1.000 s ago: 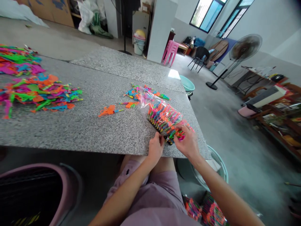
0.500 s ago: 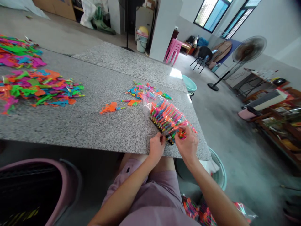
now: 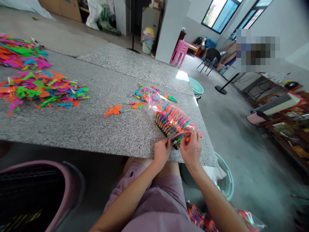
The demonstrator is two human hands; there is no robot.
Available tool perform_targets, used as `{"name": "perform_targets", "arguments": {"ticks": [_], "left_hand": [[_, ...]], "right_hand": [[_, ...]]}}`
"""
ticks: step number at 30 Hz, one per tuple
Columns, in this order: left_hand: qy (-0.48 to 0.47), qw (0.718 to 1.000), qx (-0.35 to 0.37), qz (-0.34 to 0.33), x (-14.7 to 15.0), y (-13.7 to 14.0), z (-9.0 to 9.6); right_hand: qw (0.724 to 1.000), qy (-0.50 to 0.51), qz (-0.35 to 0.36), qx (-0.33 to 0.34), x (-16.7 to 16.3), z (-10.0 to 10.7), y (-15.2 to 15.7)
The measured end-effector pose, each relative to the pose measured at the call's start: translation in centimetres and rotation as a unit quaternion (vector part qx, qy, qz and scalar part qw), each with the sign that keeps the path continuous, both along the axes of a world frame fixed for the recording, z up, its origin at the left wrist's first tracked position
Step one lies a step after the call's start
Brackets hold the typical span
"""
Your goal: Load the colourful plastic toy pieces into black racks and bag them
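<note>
A row of small bright plastic toy pieces (image 3: 175, 117) in orange, pink, green and blue stands packed side by side on a dark base near the table's right end. Over most of the row lies a clear plastic bag (image 3: 152, 102), its loose end crumpled toward the back left. At the row's near end, my left hand (image 3: 162, 150) pinches the bag's edge low on the left side. Across from it, my right hand (image 3: 192, 146) pinches the bag film over the right side, fingertips against the pieces. The exact grip under the fingers is partly hidden.
Loose toy pieces (image 3: 116, 110) lie left of the bag, and a small heap (image 3: 142, 93) lies behind it. Larger piles (image 3: 48, 90) cover the left of the granite table (image 3: 108, 135). A pink tub (image 3: 65, 180) stands below left, a green basket (image 3: 229, 180) below right.
The view has shifted slightly, moving the scene a little to the right. Both hands stay at the near end of the bag, with more green pieces showing between them.
</note>
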State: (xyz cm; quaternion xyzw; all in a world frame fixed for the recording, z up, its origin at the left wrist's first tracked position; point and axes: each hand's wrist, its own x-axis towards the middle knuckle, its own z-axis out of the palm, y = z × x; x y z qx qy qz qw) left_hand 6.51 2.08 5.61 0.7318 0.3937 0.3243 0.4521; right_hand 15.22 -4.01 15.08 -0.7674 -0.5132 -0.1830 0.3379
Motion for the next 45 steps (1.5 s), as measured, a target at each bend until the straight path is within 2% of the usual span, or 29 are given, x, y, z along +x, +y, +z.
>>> {"name": "perform_targets", "arguments": {"ticks": [7,16,27,33,45], "left_hand": [[-0.043,0.997,0.065,-0.027,-0.2,-1.4,0.4],[-0.075,0.993,0.087,0.016,0.9,-1.3,-0.7],[-0.088,0.993,0.062,0.046,1.9,-1.2,-0.9],[-0.089,0.994,0.042,0.043,1.8,-1.1,-1.0],[-0.051,0.997,0.044,0.045,1.8,-1.5,-1.5]], "right_hand": [[1.000,0.009,0.015,0.013,0.1,0.2,0.2],[0.998,0.042,0.057,0.001,0.8,0.7,-0.6],[0.998,0.023,0.053,0.018,1.1,-0.3,-0.5],[0.999,-0.001,0.040,-0.029,0.7,-0.2,-0.5],[0.998,-0.027,0.033,-0.050,0.5,0.4,-0.3]]}}
